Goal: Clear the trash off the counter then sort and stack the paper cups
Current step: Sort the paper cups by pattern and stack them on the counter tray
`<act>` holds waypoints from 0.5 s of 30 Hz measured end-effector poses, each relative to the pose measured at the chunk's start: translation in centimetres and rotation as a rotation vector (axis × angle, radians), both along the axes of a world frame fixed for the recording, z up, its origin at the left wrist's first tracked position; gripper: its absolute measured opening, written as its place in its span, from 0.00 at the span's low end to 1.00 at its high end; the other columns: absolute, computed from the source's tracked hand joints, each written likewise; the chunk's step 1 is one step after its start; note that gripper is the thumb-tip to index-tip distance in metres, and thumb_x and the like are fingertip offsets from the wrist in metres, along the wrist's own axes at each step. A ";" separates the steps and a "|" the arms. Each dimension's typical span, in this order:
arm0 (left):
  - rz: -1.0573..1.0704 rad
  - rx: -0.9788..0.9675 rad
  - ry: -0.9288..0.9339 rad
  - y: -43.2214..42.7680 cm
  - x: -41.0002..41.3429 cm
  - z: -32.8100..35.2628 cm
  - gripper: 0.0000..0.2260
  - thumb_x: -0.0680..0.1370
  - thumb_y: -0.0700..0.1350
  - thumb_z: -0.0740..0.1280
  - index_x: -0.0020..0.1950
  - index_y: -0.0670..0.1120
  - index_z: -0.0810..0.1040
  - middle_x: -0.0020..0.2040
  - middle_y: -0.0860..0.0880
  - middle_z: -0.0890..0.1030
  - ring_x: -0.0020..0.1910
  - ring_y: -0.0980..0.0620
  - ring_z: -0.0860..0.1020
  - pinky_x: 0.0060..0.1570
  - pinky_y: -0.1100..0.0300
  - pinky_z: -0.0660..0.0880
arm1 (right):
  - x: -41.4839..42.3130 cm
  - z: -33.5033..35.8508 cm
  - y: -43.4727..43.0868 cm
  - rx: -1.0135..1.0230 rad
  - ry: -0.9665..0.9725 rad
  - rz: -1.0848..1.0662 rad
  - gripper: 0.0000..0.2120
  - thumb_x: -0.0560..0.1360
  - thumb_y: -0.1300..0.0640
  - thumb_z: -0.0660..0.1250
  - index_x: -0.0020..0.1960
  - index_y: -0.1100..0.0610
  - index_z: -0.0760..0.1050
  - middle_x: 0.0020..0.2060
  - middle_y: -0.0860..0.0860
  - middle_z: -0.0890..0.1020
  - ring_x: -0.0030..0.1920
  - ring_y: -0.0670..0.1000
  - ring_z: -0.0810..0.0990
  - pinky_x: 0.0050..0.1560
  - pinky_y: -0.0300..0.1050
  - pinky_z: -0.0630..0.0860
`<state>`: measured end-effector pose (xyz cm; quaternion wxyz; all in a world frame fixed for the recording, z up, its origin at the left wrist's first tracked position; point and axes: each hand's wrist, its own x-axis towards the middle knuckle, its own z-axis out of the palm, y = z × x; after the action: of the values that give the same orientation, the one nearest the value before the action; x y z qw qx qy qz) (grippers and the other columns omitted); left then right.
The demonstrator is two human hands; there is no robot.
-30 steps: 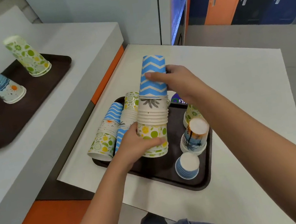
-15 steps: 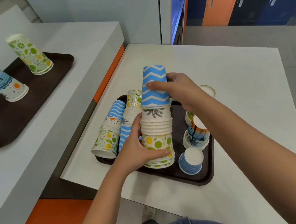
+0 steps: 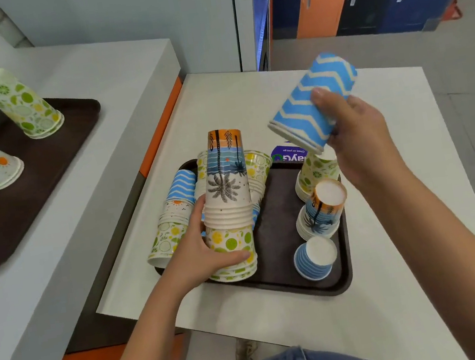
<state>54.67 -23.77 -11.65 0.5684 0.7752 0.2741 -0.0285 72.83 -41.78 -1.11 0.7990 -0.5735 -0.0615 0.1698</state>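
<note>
Blue-and-white zigzag paper cups [image 3: 312, 103] now lifted off mixed upside-down cup stack [image 3: 228, 209], right grip [image 3: 355, 131] clasping them, left grip [image 3: 201, 253] steadying stack; sorting underway.

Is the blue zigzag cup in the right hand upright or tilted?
Tilted. The blue zigzag cup leans, rim down-left, held in the right hand.
</note>
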 end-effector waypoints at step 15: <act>-0.028 0.055 -0.022 -0.3 0.9 -0.2 0.53 0.61 0.45 0.81 0.73 0.64 0.49 0.64 0.61 0.67 0.61 0.58 0.70 0.57 0.63 0.71 | -10.7 -18.8 -5.9 -0.692 -0.461 0.130 0.27 0.62 0.48 0.77 0.56 0.45 0.68 0.54 0.38 0.73 0.57 0.38 0.73 0.56 0.28 0.68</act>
<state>55.61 -24.06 -11.90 0.5495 0.7945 0.2576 -0.0206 62.15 -47.69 -19.87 0.5124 -0.8259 -0.2140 0.0975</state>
